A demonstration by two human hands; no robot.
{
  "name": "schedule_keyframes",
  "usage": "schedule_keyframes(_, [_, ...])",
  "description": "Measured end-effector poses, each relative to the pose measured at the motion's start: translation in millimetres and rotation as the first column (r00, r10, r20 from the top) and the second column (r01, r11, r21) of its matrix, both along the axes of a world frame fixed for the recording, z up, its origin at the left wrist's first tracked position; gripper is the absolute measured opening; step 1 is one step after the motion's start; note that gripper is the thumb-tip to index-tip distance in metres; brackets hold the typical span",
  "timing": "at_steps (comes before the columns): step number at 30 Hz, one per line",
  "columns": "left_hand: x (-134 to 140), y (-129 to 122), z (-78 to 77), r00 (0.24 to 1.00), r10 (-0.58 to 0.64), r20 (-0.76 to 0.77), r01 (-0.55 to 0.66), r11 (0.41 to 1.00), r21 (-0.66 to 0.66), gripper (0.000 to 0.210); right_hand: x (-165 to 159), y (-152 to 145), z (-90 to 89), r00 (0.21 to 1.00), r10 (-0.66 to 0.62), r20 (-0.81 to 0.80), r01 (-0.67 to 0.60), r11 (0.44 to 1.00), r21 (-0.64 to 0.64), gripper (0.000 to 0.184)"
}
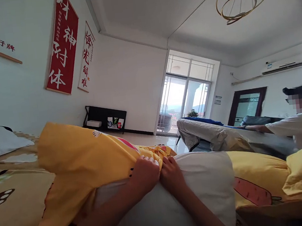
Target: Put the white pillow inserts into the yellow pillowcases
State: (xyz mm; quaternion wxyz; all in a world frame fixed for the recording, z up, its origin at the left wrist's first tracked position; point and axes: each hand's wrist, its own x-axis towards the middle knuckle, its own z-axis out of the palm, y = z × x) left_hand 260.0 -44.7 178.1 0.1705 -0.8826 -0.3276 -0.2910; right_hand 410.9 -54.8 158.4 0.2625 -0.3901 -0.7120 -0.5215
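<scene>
A white pillow (202,186) lies across the bed in front of me, partly inside a yellow cartoon-print pillowcase (77,160). My left hand (145,174) grips the open edge of the pillowcase on top of the pillow. My right hand (171,175) sits right beside it, fingers curled over the same yellow edge. Both forearms rest on the pillow. The pillowcase bunches up to the left of my hands.
A tan printed bedsheet (8,192) covers the bed at left, with a white pillow (0,141) behind. A yellow carrot-print pillow (257,181) lies at right. Another person in a white shirt (298,126) handles grey bedding (212,135) at a second bed. A glass balcony door (184,102) stands beyond.
</scene>
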Motion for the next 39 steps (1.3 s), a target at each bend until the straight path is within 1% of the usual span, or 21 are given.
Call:
schedule_keyframes(2, [-14,9,-25.1,0.997,0.059,-0.044,-0.060,0.998,-0.027,0.022,2,4,-15.6,1.000,0.001,-0.004,-0.001,1.000,-0.027,0.023])
schedule_keyframes(4, [-33,18,-34.5,0.996,0.075,-0.044,-0.075,0.997,-0.016,0.019,2,3,-20.8,0.999,0.026,-0.032,-0.027,0.999,-0.036,0.014])
schedule_keyframes(6, [-50,23,-27.2,0.996,0.073,-0.045,-0.073,0.997,0.002,0.019,1,-3,-18.5,0.994,0.097,-0.050,-0.098,0.995,-0.024,0.017])
schedule_keyframes(8, [-58,22,-10.4,0.995,0.088,-0.039,-0.088,0.996,-0.001,0.020,-4,-11,-13.7,0.980,0.164,-0.115,-0.164,0.986,0.007,0.030])
schedule_keyframes(10, [-54,14,6.9,0.998,0.063,0.004,-0.063,0.997,-0.050,0.022,-15,-15,-8.1,0.950,0.194,-0.246,-0.206,0.978,-0.023,0.042])
schedule_keyframes(12, [-41,4,17.7,0.992,0.036,0.118,-0.021,0.992,-0.127,0.026,-29,-15,-1.1,0.888,0.175,-0.425,-0.251,0.959,-0.130,0.050])
schedule_keyframes(14, [-27,-4,17.7,0.969,0.016,0.245,0.025,0.987,-0.161,0.029,-39,-12,7.1,0.799,0.083,-0.596,-0.304,0.910,-0.281,0.056])
schedule_keyframes(16, [-18,-6,5.3,0.968,-0.038,0.248,0.071,0.989,-0.128,0.026,-41,-6,14.6,0.724,-0.073,-0.686,-0.325,0.841,-0.432,0.056])
schedule_keyframes(19, [-22,1,-26.3,0.990,-0.143,0.017,0.144,0.987,-0.070,0.020,-31,3,21.0,0.755,-0.306,-0.581,-0.185,0.750,-0.635,0.044])
schedule_keyframes(21, [-34,5,-41.5,0.991,-0.114,-0.074,0.108,0.991,-0.081,0.021,-27,8,22.3,0.806,-0.402,-0.435,-0.018,0.718,-0.696,0.037])
schedule_keyframes(23, [-51,3,-42.8,0.994,-0.089,-0.069,0.080,0.989,-0.127,0.026,-29,9,23.8,0.843,-0.434,-0.319,0.090,0.697,-0.711,0.033])
schedule_keyframes(26, [-88,-4,-21.7,0.983,-0.183,0.014,0.183,0.968,-0.174,0.040,-33,6,31.5,0.869,-0.437,-0.235,0.137,0.666,-0.734,0.027])
schedule_keyframes(28, [-125,-1,-2.9,0.972,-0.182,0.147,0.195,0.977,-0.081,0.043,-26,2,42.6,0.873,-0.434,-0.224,0.138,0.658,-0.740,0.024])
schedule_keyframes(29, [-147,6,5.0,0.960,-0.121,0.251,0.124,0.992,0.002,0.041,-18,0,50.3,0.872,-0.431,-0.230,0.132,0.660,-0.740,0.023])
schedule_keyframes(31, [-195,31,15.0,0.854,0.053,0.517,-0.136,0.983,0.123,0.031,2,-3,69.6,0.867,-0.419,-0.270,0.106,0.684,-0.722,0.023])
schedule_keyframes(32, [-219,48,16.3,0.761,0.127,0.637,-0.245,0.964,0.101,0.028,13,-4,80.1,0.863,-0.403,-0.305,0.081,0.705,-0.705,0.024])
schedule_keyframes(33, [-241,66,15.0,0.643,0.189,0.742,-0.282,0.959,0.000,0.034,24,-5,90.1,0.860,-0.375,-0.346,0.047,0.734,-0.678,0.025])
schedule_keyframes(35, [-269,100,3.8,0.440,0.300,0.846,-0.157,0.954,-0.257,0.052,41,-8,103.5,0.854,-0.297,-0.427,-0.020,0.802,-0.597,0.028])
schedule_keyframes(36, [-273,113,-5.9,0.404,0.335,0.851,-0.004,0.931,-0.365,0.058,48,-9,104.9,0.853,-0.266,-0.448,-0.032,0.832,-0.554,0.030])
schedule_keyframes(38, [-258,128,-31.3,0.422,0.321,0.848,0.316,0.824,-0.470,0.064,56,-12,94.8,0.863,-0.274,-0.425,0.021,0.859,-0.512,0.030])
schedule_keyframes(39, [-240,130,-45.3,0.444,0.292,0.847,0.422,0.766,-0.485,0.065,58,-13,84.5,0.871,-0.311,-0.380,0.068,0.842,-0.535,0.028])
